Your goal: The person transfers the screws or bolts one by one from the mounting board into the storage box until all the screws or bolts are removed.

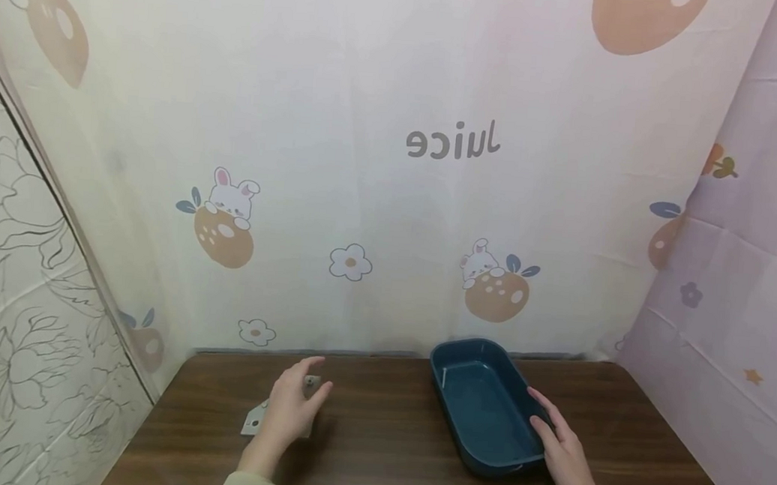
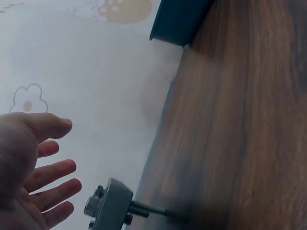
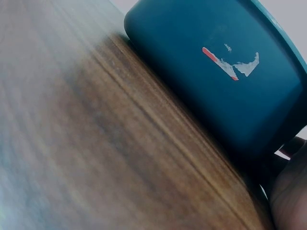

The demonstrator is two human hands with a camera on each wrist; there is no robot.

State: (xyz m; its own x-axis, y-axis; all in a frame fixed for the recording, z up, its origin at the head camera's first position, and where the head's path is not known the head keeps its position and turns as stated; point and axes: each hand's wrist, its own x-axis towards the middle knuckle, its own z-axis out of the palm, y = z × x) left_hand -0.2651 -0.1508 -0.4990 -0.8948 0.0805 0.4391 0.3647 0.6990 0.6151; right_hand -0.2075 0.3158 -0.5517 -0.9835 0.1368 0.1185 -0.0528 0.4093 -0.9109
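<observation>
A deep blue-green rectangular dish (image 1: 485, 414) with rounded corners is set at an angle on the right half of the table. At its right side, my right hand (image 1: 566, 454) holds the rim near the front corner. Torn label scraps (image 3: 230, 64) stick to the dish's outer wall in the right wrist view. On the left, my left hand (image 1: 289, 405) hovers with fingers spread and nothing in them. Partly hidden behind it is a grey metal plate (image 1: 255, 419) with holes. The left wrist view shows this metal piece (image 2: 112, 206) edge-on, with bolts through it, beside the fingertips.
A dark brown wood-grain table (image 1: 376, 422) carries both things. Behind it hangs a pale curtain (image 1: 365, 196) printed with fruit, rabbits and flowers. Another printed cloth (image 1: 750, 298) closes off the right, and a line-drawn floral one (image 1: 20, 284) the left.
</observation>
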